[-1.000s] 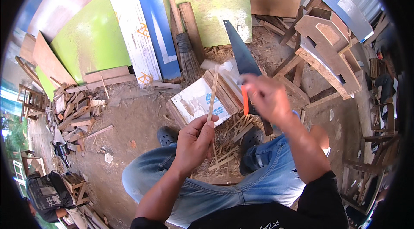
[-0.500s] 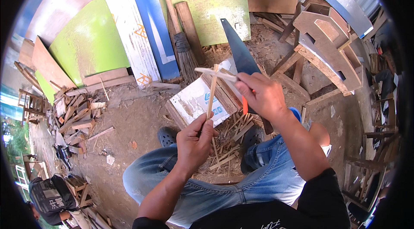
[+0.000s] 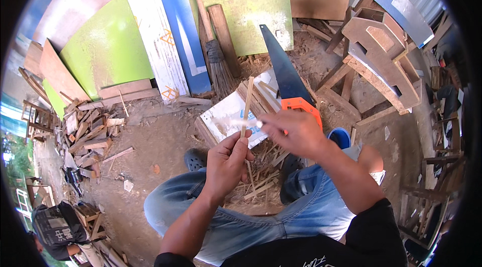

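Observation:
My left hand (image 3: 228, 160) is closed around a thin wooden strip (image 3: 248, 100), which stands up at a slight tilt, its lower end showing beneath the fingers. Gripped in my right hand (image 3: 298, 134) is a knife (image 3: 240, 123), its pale blade smeared by motion. The blade lies across the strip just above my left fingers; contact cannot be made out. Under both hands sits a white-topped wooden block (image 3: 213, 119) with pieces of wood on it. A handsaw (image 3: 282, 66) with an orange handle rests against the block's far right side, partly behind my right hand.
Thin offcuts (image 3: 258, 186) litter the ground between my feet. A blue cup (image 3: 340, 137) stands by my right knee. Scrap wood (image 3: 90, 139) is heaped at left, a broom (image 3: 217, 63) leans among boards ahead, and a wooden frame (image 3: 381, 61) stands right. Another person (image 3: 60, 229) is at lower left.
My right hand has moved down and slightly left with the knife, from near the strip's top to just above my left hand. The saw's orange handle is now more exposed.

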Available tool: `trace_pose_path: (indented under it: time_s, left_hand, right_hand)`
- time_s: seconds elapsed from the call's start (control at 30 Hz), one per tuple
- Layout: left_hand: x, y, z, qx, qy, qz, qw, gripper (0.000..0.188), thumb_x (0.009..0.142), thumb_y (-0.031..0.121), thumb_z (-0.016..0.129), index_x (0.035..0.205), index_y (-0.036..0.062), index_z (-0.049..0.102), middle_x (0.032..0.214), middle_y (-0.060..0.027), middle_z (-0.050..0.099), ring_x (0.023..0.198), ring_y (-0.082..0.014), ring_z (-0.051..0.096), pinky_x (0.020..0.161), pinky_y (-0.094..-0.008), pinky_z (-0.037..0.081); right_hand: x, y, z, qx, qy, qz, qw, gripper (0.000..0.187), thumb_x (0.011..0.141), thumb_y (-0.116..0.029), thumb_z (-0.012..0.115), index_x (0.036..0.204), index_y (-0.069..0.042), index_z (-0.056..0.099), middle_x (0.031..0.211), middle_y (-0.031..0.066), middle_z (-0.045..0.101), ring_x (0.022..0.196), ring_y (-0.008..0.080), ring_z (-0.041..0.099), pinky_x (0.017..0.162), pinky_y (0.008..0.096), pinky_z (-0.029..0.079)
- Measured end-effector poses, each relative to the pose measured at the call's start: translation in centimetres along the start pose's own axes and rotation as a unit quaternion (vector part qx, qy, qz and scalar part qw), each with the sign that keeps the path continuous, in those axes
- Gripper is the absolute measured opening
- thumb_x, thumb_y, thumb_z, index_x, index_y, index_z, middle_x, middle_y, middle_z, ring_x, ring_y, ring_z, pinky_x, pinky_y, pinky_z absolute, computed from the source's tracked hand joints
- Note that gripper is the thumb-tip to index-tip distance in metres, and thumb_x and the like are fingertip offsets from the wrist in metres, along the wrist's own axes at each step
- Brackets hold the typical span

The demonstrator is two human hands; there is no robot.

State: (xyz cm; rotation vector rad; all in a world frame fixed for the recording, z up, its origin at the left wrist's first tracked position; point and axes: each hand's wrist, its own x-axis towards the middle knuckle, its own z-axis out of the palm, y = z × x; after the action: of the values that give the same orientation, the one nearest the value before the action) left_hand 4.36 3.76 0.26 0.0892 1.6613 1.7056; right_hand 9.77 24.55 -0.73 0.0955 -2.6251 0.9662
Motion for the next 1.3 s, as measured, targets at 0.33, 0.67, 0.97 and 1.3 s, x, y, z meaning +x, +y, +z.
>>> trace_pose_path:
  time_s: [0.33, 0.67, 0.97, 1.3]
  left_hand:
    - [-0.8, 0.1, 0.4, 0.053, -0.034, -0.011, 0.998, 0.031, 0.104, 0.021, 0.053, 0.124, 0.0001, 0.062, 0.071, -0.0017, 0.061, 0.042, -0.0052, 0.049, 0.039, -0.0206, 0.039]
    - [-0.5, -0.4, 0.5, 0.053, -0.006, 0.018, 0.998, 0.030, 0.104, 0.019, 0.051, 0.124, -0.0007, 0.062, 0.067, -0.0014, 0.058, 0.042, -0.0054, 0.047, 0.039, -0.0213, 0.038]
    - [-0.3, 0.3, 0.6, 0.033, 0.018, 0.022, 0.999, 0.030, 0.104, 0.018, 0.052, 0.125, -0.0010, 0.061, 0.067, -0.0001, 0.056, 0.043, -0.0045, 0.048, 0.039, -0.0203, 0.038]
    - [-1.0, -0.2, 0.6, 0.089, -0.020, 0.062, 0.994, 0.030, 0.104, 0.020, 0.053, 0.125, 0.0013, 0.063, 0.069, 0.0008, 0.056, 0.043, -0.0038, 0.048, 0.040, -0.0200, 0.038]
  right_hand:
    - [2.1, 3.2, -2.3, -0.021, 0.110, 0.111, 0.987, 0.025, 0.097, -0.023, 0.062, 0.110, -0.002, 0.069, 0.079, 0.0143, 0.067, 0.065, 0.0219, 0.063, 0.062, 0.0351, 0.050]
    - [0.7, 1.3, -0.2, -0.049, 0.051, 0.017, 0.997, 0.022, 0.092, -0.027, 0.068, 0.107, -0.011, 0.072, 0.078, 0.0094, 0.066, 0.066, 0.0270, 0.066, 0.057, 0.0383, 0.053]
    - [0.7, 1.2, -1.2, 0.026, 0.102, -0.010, 0.994, 0.017, 0.090, -0.021, 0.069, 0.102, -0.008, 0.073, 0.077, 0.0079, 0.066, 0.065, 0.0261, 0.065, 0.058, 0.0343, 0.052]
    - [2.4, 4.0, -3.4, -0.016, 0.160, 0.145, 0.976, 0.021, 0.094, -0.024, 0.065, 0.102, -0.006, 0.072, 0.072, 0.0113, 0.063, 0.063, 0.0232, 0.062, 0.059, 0.0363, 0.051]
